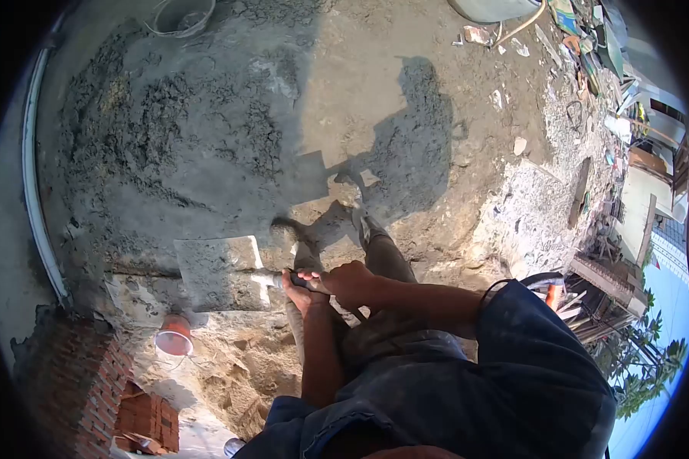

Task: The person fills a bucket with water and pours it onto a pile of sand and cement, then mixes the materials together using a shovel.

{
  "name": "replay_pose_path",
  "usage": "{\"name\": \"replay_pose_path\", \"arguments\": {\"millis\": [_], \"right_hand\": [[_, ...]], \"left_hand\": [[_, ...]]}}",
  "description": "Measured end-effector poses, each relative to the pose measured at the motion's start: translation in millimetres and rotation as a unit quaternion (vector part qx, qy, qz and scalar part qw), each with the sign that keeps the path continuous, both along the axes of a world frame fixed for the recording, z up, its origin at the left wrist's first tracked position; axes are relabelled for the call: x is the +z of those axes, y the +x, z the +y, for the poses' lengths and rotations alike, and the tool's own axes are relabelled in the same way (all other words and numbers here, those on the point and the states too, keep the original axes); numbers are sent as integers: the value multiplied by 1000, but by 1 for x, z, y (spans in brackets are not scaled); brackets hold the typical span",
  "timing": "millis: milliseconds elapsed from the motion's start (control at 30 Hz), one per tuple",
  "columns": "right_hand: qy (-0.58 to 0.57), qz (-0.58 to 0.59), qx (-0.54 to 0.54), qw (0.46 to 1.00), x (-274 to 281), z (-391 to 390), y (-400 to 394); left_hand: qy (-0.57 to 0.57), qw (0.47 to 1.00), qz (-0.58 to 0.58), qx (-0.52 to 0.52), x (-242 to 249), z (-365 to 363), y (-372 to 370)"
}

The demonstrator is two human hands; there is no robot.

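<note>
Grey wet material (199, 145) is found spread over a wide stretch of ground; it is judged part-finished, since the sunlit part (352, 84) is fairly smooth while the shaded part is lumpy and unlevelled. Below it, a broad, flat, square blade (216, 274) is seen, smeared with grey, its handle gripped in both closed hands, the left hand (300, 292) nearer the blade and the right hand (350, 284) just behind. An orange bucket (174, 338) is noted near the blade; its contents cannot be confirmed.
</note>
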State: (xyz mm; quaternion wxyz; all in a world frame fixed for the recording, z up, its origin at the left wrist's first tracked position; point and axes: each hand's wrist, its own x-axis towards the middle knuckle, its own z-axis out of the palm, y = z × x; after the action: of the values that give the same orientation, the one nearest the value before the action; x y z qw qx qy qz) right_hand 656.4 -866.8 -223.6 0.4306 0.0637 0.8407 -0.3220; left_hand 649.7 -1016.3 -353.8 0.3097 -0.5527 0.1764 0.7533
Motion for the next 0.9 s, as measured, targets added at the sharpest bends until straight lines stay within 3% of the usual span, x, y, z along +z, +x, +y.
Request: {"name": "replay_pose_path", "arguments": {"millis": [67, 167, 300, 400, 433, 500, 533, 567, 600, 667, 700, 767, 800, 867, 900], "right_hand": [[-44, -48, -17, 998, -3, 23, 34], [-68, -79, -20, 994, 18, 85, 71], [5, -50, -92, 995, 76, 198, 134], [201, 6, -213, 956, 135, 279, 200], [301, 7, -228, 926, 147, 301, 222], [354, -100, -366, 855, 137, 331, 274], [252, -66, -477, 840, 115, 339, 312], [126, -77, -604, 783, 89, 339, 342], [-24, -113, -721, 683, 70, 344, 351], [19, -67, -813, 579, 35, 340, 388], [7, -71, -812, 580, 15, 333, 417], [278, 52, -736, 615, -16, 316, 472], [279, 46, -741, 609, -13, 320, 477], [217, 21, -849, 482, 15, 328, 481], [229, 19, -852, 471, 23, 333, 485]], "left_hand": [[33, 997, -69, 23, -1, 16, 20], [21, 999, -50, 7, -5, 33, 21], [41, 998, 37, -35, -51, 32, 7], [-5, 990, 139, -29, -38, 68, -10], [0, 987, 159, -26, -37, 84, -13], [35, 980, 194, -6, -45, 105, -13], [62, 981, 186, 5, -40, 125, -8], [88, 979, 182, 13, -38, 147, -6], [80, 980, 179, -4, -40, 168, -2], [60, 984, 163, -35, -51, 204, 11], [50, 987, 147, -46, -57, 222, 20], [22, 988, 118, -94, -67, 259, 39], [24, 987, 109, -112, -71, 279, 48], [8, 981, 88, -175, -76, 318, 62], [1, 980, 73, -184, -80, 337, 68]]}}
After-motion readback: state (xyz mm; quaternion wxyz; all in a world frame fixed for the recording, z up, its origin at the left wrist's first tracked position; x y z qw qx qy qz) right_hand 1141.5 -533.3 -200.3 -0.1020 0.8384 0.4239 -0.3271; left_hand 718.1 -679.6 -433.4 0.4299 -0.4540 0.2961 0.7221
